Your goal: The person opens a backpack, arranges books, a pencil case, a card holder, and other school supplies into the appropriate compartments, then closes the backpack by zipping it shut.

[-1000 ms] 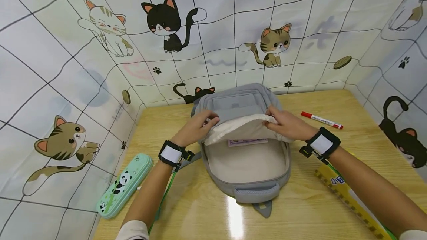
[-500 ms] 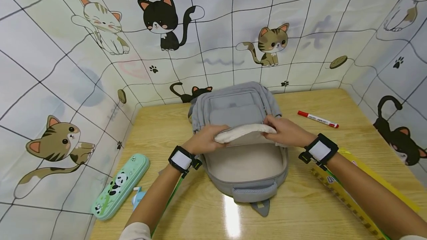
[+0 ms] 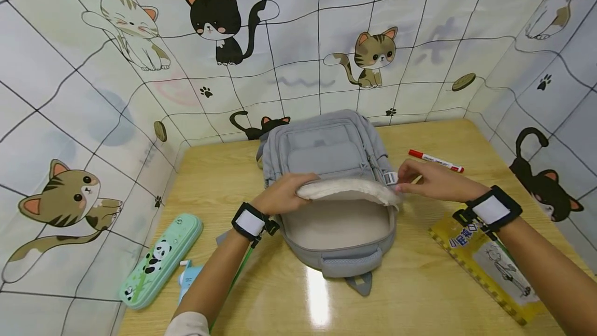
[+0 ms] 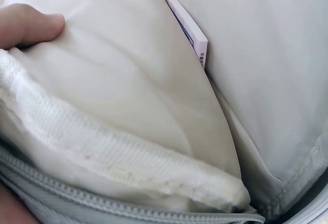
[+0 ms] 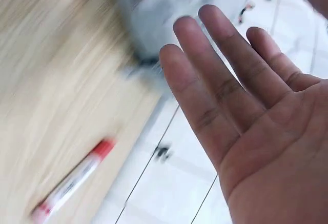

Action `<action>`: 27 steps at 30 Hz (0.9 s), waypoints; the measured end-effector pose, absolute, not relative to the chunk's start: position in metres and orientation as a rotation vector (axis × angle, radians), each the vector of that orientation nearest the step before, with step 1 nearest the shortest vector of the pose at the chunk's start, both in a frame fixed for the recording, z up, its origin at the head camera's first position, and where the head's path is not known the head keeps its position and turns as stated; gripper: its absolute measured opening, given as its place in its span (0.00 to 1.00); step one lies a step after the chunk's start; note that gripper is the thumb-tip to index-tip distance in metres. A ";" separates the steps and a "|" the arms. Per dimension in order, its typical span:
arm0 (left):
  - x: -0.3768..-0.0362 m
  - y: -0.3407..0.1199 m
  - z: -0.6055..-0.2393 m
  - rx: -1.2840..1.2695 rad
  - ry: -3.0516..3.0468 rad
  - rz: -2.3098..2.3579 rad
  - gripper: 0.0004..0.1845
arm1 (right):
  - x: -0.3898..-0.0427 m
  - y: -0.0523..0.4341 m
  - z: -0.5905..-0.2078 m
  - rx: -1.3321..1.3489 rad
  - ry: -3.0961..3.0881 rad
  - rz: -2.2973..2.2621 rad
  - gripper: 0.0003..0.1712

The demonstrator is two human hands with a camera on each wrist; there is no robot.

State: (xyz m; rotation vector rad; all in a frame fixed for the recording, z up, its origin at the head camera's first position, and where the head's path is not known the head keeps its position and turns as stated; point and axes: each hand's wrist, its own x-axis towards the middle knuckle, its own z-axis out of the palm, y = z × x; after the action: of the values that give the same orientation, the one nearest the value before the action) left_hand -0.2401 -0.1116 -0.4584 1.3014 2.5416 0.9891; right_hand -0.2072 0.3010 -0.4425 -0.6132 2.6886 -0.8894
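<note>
A grey backpack [image 3: 322, 152] lies on the table, its main compartment unzipped and its handle end toward me. My left hand [image 3: 283, 193] grips the cream-lined edge of the opening flap [image 3: 347, 189], holding it up. In the left wrist view the thumb presses on the lining [image 4: 113, 75], and the fingers behind the cloth are mostly hidden. A thin pink-edged book [image 4: 192, 34] shows inside the bag. My right hand [image 3: 431, 180] is off the flap, beside a white buckle or tag [image 3: 391, 178] at the bag's right side; its fingers look extended and hold nothing in the right wrist view.
A red-capped marker [image 3: 436, 161] lies at the back right. Under the right forearm is a yellow booklet [image 3: 485, 268]. On the left are a green panda pencil case [image 3: 160, 261] and a light blue object [image 3: 188, 279], partly behind the forearm. Cat-print cloth [image 3: 303, 40] encloses the table.
My left hand moved along the flap toward the middle and lowered it toward me. The right hand let go of the flap and moved right. The book inside left the head view.
</note>
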 end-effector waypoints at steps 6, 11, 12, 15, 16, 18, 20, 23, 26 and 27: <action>-0.241 -0.115 -0.457 1.325 2.570 0.980 0.25 | -0.200 0.347 -0.450 -0.491 2.817 -0.623 0.18; -0.240 -0.116 -0.459 1.318 2.577 0.961 0.25 | -0.189 0.380 -0.465 -0.379 2.798 -0.480 0.26; -0.239 -0.116 -0.459 1.318 2.575 0.962 0.25 | -0.186 0.386 -0.468 -0.358 2.785 -0.457 0.29; -0.238 -0.116 -0.459 1.324 2.570 0.955 0.25 | -0.179 0.399 -0.479 -0.322 2.762 -0.402 0.37; -0.238 -0.116 -0.459 1.326 2.569 0.953 0.25 | -0.178 0.402 -0.482 -0.321 2.759 -0.381 0.40; -0.238 -0.116 -0.460 1.329 2.572 0.941 0.25 | -0.175 0.407 -0.487 -0.335 2.760 -0.358 0.42; -0.238 -0.116 -0.461 1.333 2.576 0.931 0.26 | -0.173 0.408 -0.490 -0.339 2.759 -0.363 0.44; -0.238 -0.116 -0.462 1.345 2.587 0.915 0.26 | -0.173 0.409 -0.493 -0.314 2.738 -0.379 0.47; -0.238 -0.115 -0.463 1.360 2.587 0.910 0.25 | -0.175 0.408 -0.494 -0.277 2.725 -0.379 0.47; -0.238 -0.115 -0.464 1.365 2.587 0.909 0.24 | -0.176 0.408 -0.494 -0.266 2.725 -0.370 0.47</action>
State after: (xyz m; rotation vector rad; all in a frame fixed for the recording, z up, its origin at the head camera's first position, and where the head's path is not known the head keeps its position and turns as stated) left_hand -0.2377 -0.1151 -0.4641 1.3648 2.5868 0.9089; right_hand -0.1756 0.4081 -0.4941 -0.2661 2.7248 -0.3697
